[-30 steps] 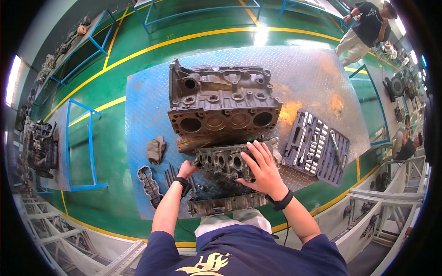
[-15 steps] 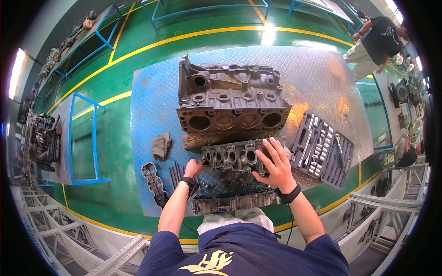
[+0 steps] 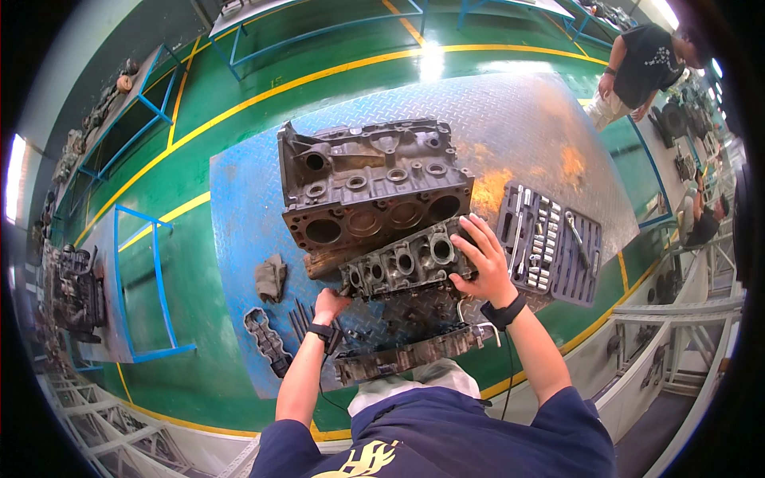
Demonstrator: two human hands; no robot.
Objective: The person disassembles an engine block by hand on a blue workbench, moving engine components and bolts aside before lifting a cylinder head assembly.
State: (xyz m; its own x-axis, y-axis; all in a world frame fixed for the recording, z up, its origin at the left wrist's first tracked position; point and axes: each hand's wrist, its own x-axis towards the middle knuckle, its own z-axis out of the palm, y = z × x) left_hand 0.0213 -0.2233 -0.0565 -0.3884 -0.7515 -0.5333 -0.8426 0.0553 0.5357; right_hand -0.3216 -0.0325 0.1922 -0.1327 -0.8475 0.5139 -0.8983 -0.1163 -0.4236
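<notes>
– Cylinder head (image 3: 398, 267) has swung: right end nearer the engine block (image 3: 378, 191) than half a second ago. Hands?
– Left hand (image 3: 331, 304) curled tight on its left end; right hand (image 3: 484, 263) spread wide, gripping the right end.
– Around it?
– Wood (image 3: 321, 266) at the block's near edge, rag (image 3: 271, 279) left, socket set (image 3: 550, 247) right, long metal casting (image 3: 406, 354) nearest the body.
</notes>
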